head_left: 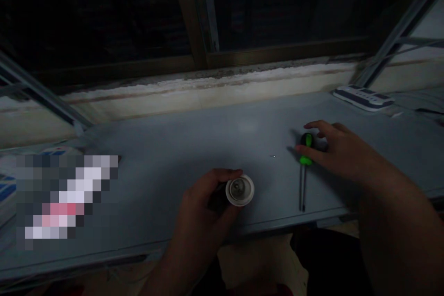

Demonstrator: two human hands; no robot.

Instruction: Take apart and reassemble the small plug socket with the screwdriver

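Observation:
My left hand is wrapped around a round, white-rimmed cylinder with a grey, metallic-looking hollow end facing up. Its exact kind is unclear, and my fingers cover its side. To the right lies a green and black screwdriver, its shaft toward the table's front edge. Over its handle hovers my right hand, thumb and fingers apart, with the thumb crossing close to the handle; whether it touches is hard to tell. Between both hands, a tiny screw-like metal piece rests on the table.
A grey-blue table runs below a dark window. At the back right is a white and dark power strip with cables nearby. Blurred-out items and blue-white packaging lie at the left. Metal frame bars rise at both sides.

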